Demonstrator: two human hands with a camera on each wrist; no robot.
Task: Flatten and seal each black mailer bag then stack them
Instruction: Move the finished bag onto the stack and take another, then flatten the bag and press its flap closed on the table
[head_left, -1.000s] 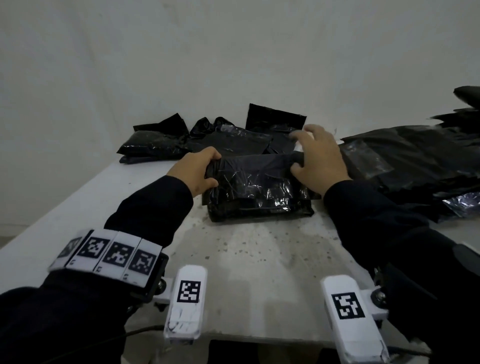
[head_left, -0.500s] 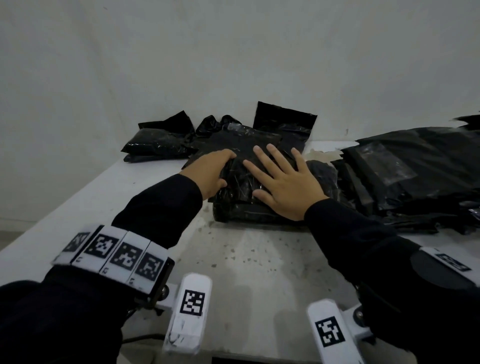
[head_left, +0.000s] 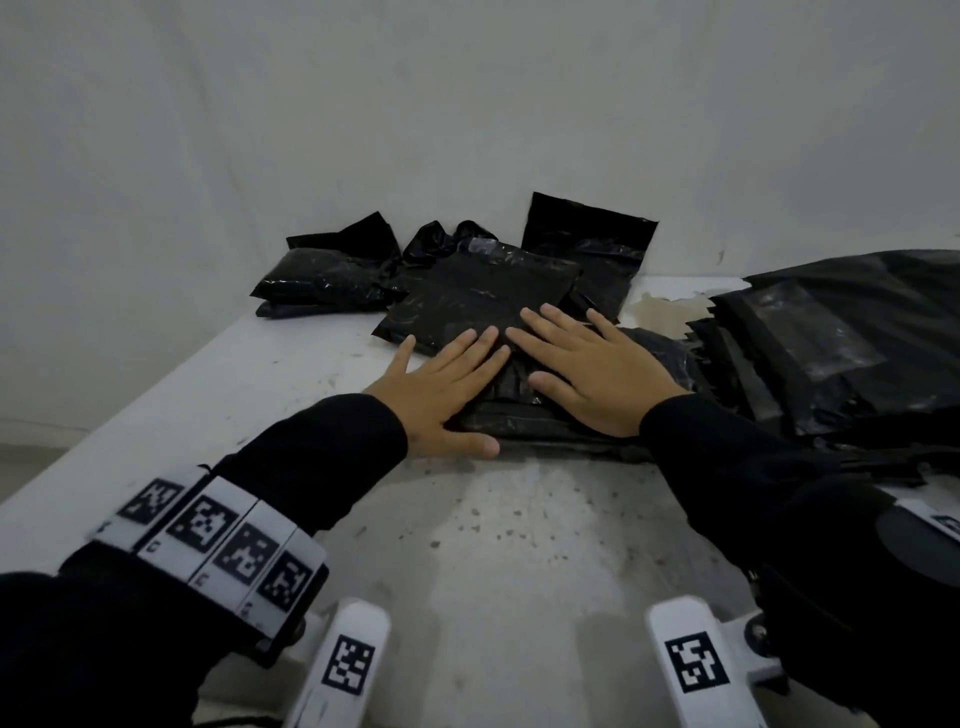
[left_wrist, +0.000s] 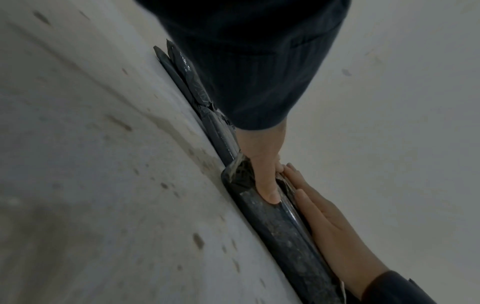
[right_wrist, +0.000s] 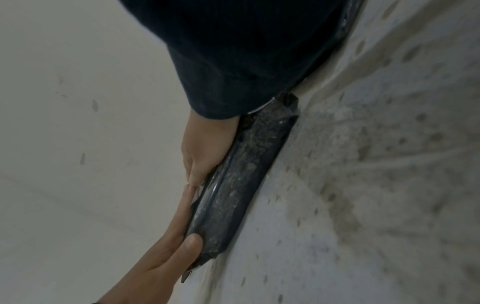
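Bare speckled table lies open in front of the pressed mailer bag, while filled bags crowd just behind it against the wall and a heap of black mailers blocks the right side.

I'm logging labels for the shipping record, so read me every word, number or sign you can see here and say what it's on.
No readable words or numbers in any view.
Wristband on the left sleeve: black-and-white square code markers, with tiny characters beneath them, too small to read.
Two white tabs at the bottom edge: one code marker each, no text.
Black mailer bags: no label visible.
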